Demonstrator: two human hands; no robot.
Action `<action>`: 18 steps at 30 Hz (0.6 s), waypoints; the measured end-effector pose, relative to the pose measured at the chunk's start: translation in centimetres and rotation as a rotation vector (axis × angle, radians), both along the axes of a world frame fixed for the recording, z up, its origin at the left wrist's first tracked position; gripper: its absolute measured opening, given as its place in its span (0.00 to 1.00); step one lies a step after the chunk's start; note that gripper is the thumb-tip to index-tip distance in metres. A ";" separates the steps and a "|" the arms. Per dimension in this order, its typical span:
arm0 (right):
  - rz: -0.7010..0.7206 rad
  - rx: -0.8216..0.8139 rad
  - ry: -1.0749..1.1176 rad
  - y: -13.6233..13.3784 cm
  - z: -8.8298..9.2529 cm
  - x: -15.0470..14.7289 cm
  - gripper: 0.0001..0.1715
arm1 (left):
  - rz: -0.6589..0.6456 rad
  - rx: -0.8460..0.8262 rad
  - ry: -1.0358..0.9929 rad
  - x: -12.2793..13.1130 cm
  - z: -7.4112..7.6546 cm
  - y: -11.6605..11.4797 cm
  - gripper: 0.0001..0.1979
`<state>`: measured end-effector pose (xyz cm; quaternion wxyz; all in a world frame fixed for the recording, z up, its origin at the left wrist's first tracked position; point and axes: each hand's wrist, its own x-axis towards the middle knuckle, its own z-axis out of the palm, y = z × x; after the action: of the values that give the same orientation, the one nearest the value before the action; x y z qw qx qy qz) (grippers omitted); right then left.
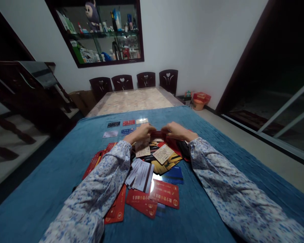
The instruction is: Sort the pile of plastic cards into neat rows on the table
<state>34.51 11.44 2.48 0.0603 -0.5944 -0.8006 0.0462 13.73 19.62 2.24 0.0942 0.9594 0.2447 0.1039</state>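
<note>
My left hand point(141, 132) and my right hand point(176, 131) face each other above the far side of a loose card pile. Pinched between their fingertips is a card point(157, 134), held by both ends; its printed face is too small to read. Beneath and nearer lie cream cards point(163, 154), black-and-yellow cards point(171, 162) and a fan of pale grey cards point(142, 175) with dark stripes. Closer still are red cards point(165, 193) and a blue card point(173, 175). My left forearm partly covers more red cards point(92, 164) at the left.
Beyond my left hand, cards lie in rows: a black card point(114, 124), a red card point(129, 122), a cream card point(142, 120), a pale card point(110, 134) and a blue card point(127, 132). A blue cloth point(205, 202) covers the near table; chairs point(146, 80) stand behind its far end.
</note>
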 end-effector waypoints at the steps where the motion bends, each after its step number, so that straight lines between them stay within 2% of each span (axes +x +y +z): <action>1: -0.005 0.000 -0.003 0.0 0.1 0.0 0.20 | 0.004 -0.010 -0.002 0.0 -0.1 0.1 0.20; 10: -0.035 -0.050 -0.003 -0.3 0.6 -0.3 0.25 | 0.009 -0.045 -0.008 0.3 -0.7 1.1 0.22; 18: -0.043 -0.061 -0.006 -0.3 0.3 0.3 0.28 | 0.025 -0.074 0.028 0.3 -0.5 1.2 0.23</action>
<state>34.83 11.15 2.80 0.0410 -0.6130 -0.7861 0.0676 14.04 20.77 1.72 0.1249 0.9535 0.2616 0.0823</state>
